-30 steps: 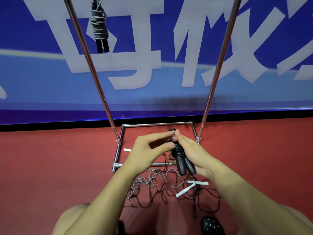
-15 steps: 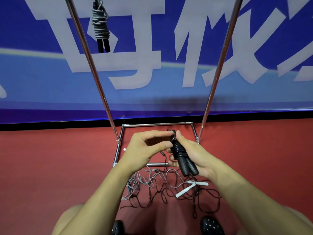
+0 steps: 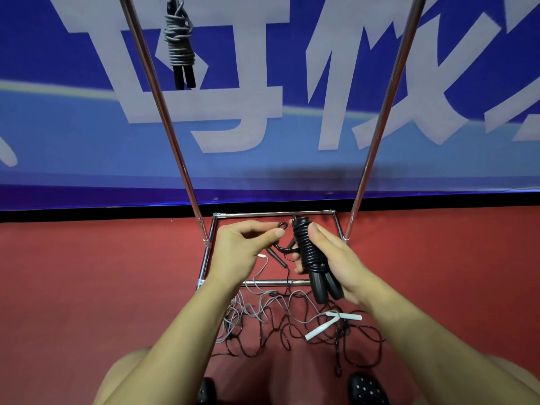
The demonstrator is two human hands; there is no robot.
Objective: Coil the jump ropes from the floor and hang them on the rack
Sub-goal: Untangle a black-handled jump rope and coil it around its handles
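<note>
Black jump rope [image 3: 306, 252]: coiled round its paired handles, gripped at frame centre by the right hand [image 3: 333, 258]. Its free end loop [image 3: 282, 225] is pinched by the left hand [image 3: 242, 252]. Grey coiled rope [image 3: 178, 48]: hung on the rack [image 3: 163, 112], upper left. Loose ropes [image 3: 277, 325]: tangled on the red floor [image 3: 87, 287], lower centre.

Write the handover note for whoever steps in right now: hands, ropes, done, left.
Right hand grips the black jump rope coiled round its two black handles.
Left hand pinches that rope's loose end loop.
Done: one grey coiled rope with black handles hangs from the chrome tube rack.
Left: secure the end and hang the black coil; then coil and hang the tangled grey and black ropes and white-handled rope on the red floor.
</note>
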